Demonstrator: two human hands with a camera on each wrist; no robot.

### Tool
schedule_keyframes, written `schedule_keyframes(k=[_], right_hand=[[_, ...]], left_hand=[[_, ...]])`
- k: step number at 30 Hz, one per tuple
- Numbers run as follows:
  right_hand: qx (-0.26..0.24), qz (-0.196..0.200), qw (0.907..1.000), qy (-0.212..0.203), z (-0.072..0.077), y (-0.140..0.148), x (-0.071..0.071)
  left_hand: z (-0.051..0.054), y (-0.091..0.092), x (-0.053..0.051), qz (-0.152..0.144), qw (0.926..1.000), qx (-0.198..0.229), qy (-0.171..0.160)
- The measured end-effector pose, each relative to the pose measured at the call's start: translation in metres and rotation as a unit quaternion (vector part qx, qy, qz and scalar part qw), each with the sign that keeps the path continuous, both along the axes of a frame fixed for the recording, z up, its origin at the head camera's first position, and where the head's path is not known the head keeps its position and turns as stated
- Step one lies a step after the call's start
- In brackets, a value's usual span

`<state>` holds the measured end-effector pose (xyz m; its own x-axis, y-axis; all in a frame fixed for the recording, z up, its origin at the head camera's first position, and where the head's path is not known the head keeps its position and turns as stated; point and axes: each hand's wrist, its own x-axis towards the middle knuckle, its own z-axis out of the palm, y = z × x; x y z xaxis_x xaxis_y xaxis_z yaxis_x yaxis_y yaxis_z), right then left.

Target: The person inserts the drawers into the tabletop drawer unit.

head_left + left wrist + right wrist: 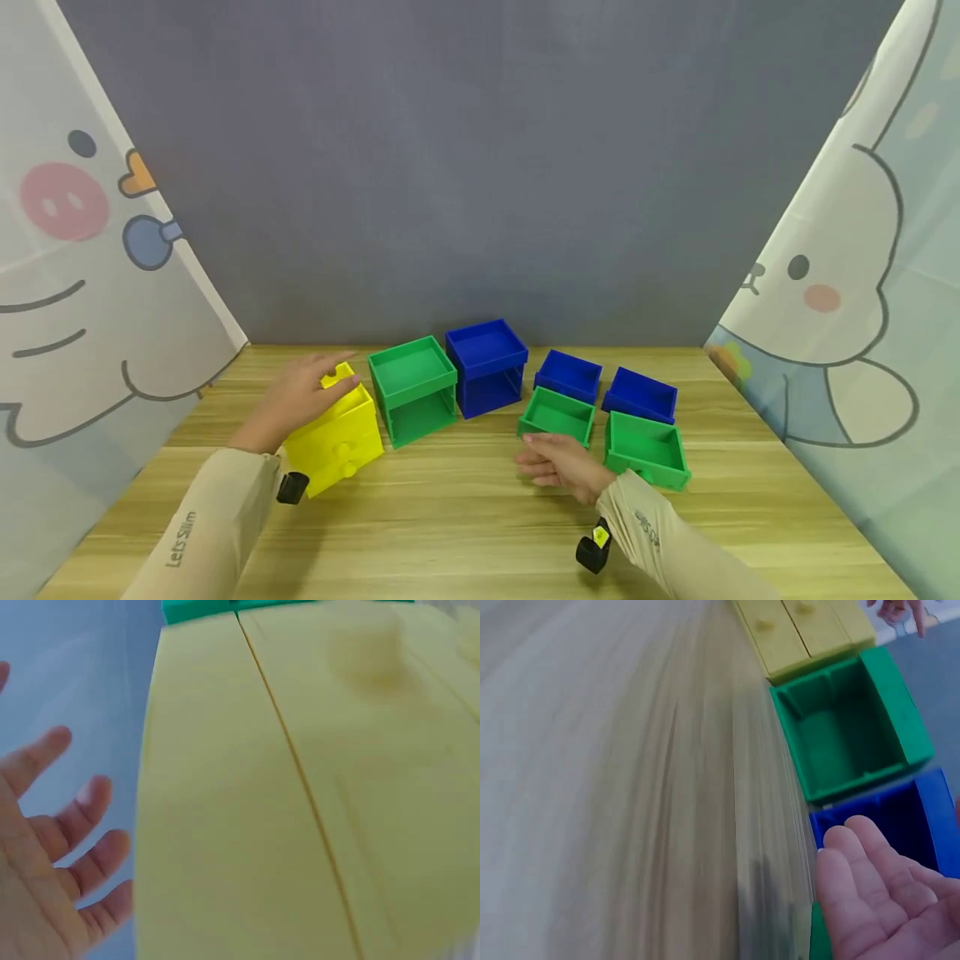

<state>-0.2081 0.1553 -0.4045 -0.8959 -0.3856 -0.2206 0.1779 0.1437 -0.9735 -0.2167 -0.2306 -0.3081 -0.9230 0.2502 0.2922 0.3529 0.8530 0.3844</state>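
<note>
My left hand (300, 396) hovers over the top of a yellow drawer box (330, 454), its fingers spread and slightly bent. In the left wrist view the fingers stand beside the yellow box wall (217, 787) with a gap between. Two round knobs show on the box front, and its drawers sit inside. Over the table my right hand (562, 465) is held with fingers extended, holding nothing. Just behind it lies a small green drawer (557, 408); another green drawer (648, 446) is to its right.
Right of the yellow box stand a green cabinet (412, 367) and a blue cabinet (487, 346), each with an open front cavity. Two blue drawers (568, 375) lie behind the green ones. A grey wall (480, 167) rises behind the wooden table (450, 533).
</note>
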Motion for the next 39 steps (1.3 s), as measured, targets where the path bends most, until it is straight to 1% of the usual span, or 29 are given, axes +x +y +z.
schedule_keyframes(k=[2, 5, 8, 11, 14, 16, 18, 20, 23, 24, 28, 33, 39], right_hand=[[-0.013, -0.012, 0.9998, -0.013, -0.002, 0.009, 0.002], [-0.036, -0.029, 0.9982, -0.037, -0.007, 0.019, 0.006], [-0.058, -0.033, 0.996, -0.059, -0.011, 0.024, 0.008], [-0.08, -0.034, 0.9934, -0.075, -0.014, 0.028, 0.008], [-0.103, -0.038, 0.9898, -0.09, -0.016, 0.028, 0.007], [-0.117, -0.046, 0.9867, -0.102, -0.017, 0.028, 0.006], [-0.148, -0.054, 0.9798, -0.123, -0.017, 0.027, 0.006], [-0.185, -0.061, 0.9702, -0.145, -0.018, 0.026, 0.006], [-0.236, -0.075, 0.9524, -0.178, -0.021, 0.025, 0.005], [-0.243, -0.079, 0.9495, -0.182, -0.022, 0.024, 0.005], [-0.254, -0.09, 0.9443, -0.19, -0.026, 0.021, 0.002], [-0.273, -0.087, 0.938, -0.195, -0.028, 0.017, 0.001], [-0.277, -0.094, 0.9363, -0.194, -0.029, 0.013, -0.002]], left_hand=[[0.0, 0.009, -0.008, -0.005, 0.9999, -0.016, 0.003], [-0.001, 0.016, -0.021, -0.005, 0.9994, -0.032, -0.016], [-0.003, 0.016, -0.029, 0.003, 0.9972, -0.046, -0.059], [-0.005, 0.013, -0.036, 0.013, 0.9931, -0.063, -0.099], [-0.008, 0.013, -0.04, 0.022, 0.9887, -0.078, -0.126], [-0.009, 0.014, -0.041, 0.031, 0.9861, -0.092, -0.135], [-0.011, 0.016, -0.042, 0.042, 0.9829, -0.105, -0.146], [-0.012, 0.017, -0.043, 0.052, 0.9791, -0.12, -0.156], [-0.011, 0.02, -0.044, 0.061, 0.9725, -0.143, -0.173], [-0.011, 0.02, -0.043, 0.063, 0.9708, -0.151, -0.176], [-0.011, 0.021, -0.043, 0.067, 0.967, -0.165, -0.182], [-0.012, 0.019, -0.041, 0.066, 0.9638, -0.174, -0.191], [-0.012, 0.019, -0.039, 0.062, 0.9642, -0.168, -0.196]])
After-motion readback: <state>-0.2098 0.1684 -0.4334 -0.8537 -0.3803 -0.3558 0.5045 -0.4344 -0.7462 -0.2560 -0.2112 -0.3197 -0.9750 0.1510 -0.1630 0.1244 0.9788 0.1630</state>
